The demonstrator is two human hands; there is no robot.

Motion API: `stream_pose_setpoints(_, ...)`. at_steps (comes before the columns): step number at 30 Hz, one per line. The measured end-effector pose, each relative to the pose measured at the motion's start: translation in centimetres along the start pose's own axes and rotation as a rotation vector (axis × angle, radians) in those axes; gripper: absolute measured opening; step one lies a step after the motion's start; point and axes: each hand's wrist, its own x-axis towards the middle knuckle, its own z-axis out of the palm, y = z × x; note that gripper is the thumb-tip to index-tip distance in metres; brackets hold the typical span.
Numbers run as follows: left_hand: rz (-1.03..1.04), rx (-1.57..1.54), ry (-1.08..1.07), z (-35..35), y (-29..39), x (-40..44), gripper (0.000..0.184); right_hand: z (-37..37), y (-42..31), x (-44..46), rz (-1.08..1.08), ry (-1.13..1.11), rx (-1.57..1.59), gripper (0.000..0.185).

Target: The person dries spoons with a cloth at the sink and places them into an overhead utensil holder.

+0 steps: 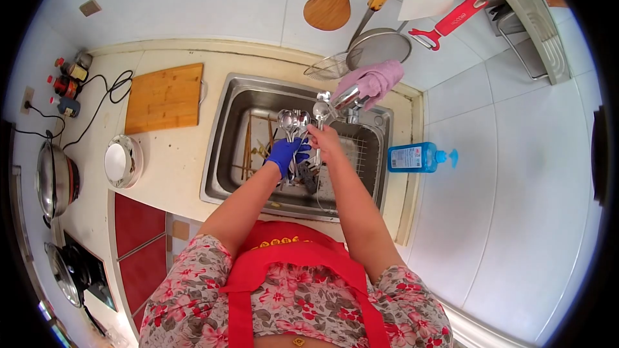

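Over the metal sink (218, 174), my left hand (287, 153) wears a blue glove and is closed round several metal spoons (293, 120), their bowls pointing up. Just to its right my bare right hand (327, 144) grips another spoon (320, 109) close to the faucet (352, 115). A pink cloth (371, 81) hangs over the faucet. Below my hands lie chopsticks (248, 145) and dark items in the basin, partly hidden. A wire rack (354, 154) is in the right part of the sink.
A wooden cutting board (164, 98), stacked bowls (122, 161), bottles (66, 87) and a pot (55, 179) are on the left. A blue soap bottle (412, 157) is right of the sink. A wooden spatula (329, 3), strainer (379, 49) and red peeler (454, 20) hang behind.
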Motion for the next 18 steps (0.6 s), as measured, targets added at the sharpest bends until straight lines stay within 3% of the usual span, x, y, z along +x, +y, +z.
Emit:
stream_pose_setpoints(6, -0.042, 0.059, 0.045, 0.2, 0.6, -0.8, 0.015, -0.6, -1.3, 0.6, 0.002, -0.011, 0.042, 0.012)
stream_pose_setpoints(14, -0.043, 0.094, -0.006, -1.3, -0.4, -2.1, 0.019, 0.8, -2.1, 1.5, -0.021, 0.135, 0.008, 0.015)
stream_pose_setpoints(18, 0.007, 0.059, 0.095, -1.1, -0.4, -1.5, 0.018, 1.1, -0.3, 1.7, -0.029, 0.060, 0.084, 0.017)
